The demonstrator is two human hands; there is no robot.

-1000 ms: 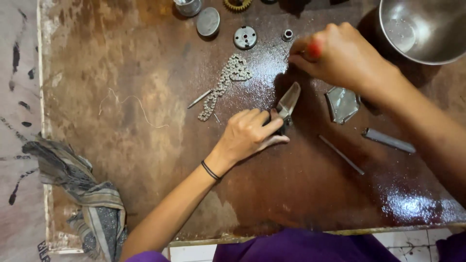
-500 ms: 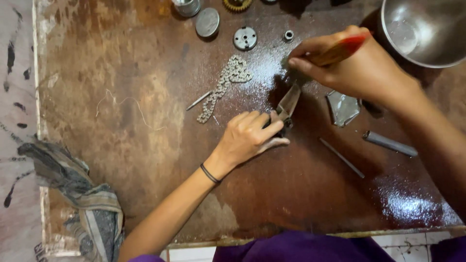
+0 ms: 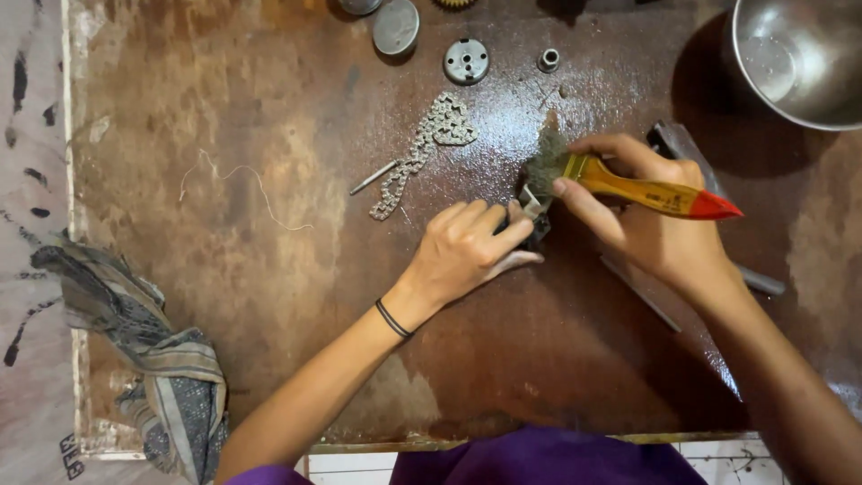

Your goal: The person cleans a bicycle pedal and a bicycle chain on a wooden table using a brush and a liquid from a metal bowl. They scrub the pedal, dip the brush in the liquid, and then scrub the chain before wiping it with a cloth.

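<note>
Small dark metal part (image 3: 536, 214) pinned to the wet brown counter (image 3: 269, 269) near the middle of the view, just under the fingertips of the left hand (image 3: 467, 251). From that hand, at about 1 o'clock, touching; from the right hand (image 3: 651, 220), at about 9 o'clock, a little apart, reached only through the paintbrush (image 3: 628, 187). Left hand the nearer of the two, curled over the part and pressing it down, fingers closed on it. Right hand wrapped firmly round the brush handle, thumb along the top.

Brush long axis running roughly 3 o'clock to 9 o'clock, red-tipped yellow handle end pointing to 3, dark bristles (image 3: 543, 166) at the 9 end, splayed and resting on or just above the part at its 12 o'clock edge. Part itself mostly hidden by fingers and bristles: greyish, greasy, an angular bit of bright metal showing at its top; long axis not possible to tell.

Short length of roller chain (image 3: 422, 148) lying at 10 o'clock from the part, well apart, with a thin pin (image 3: 373, 178) beside it. Round toothed disc (image 3: 466, 61) and small bushing (image 3: 548, 60) at 12 o'clock near the far edge. Steel bowl (image 3: 799, 54) at 2 o'clock. Striped rag (image 3: 153, 368) draped over the counter's corner at 8 o'clock.
</note>
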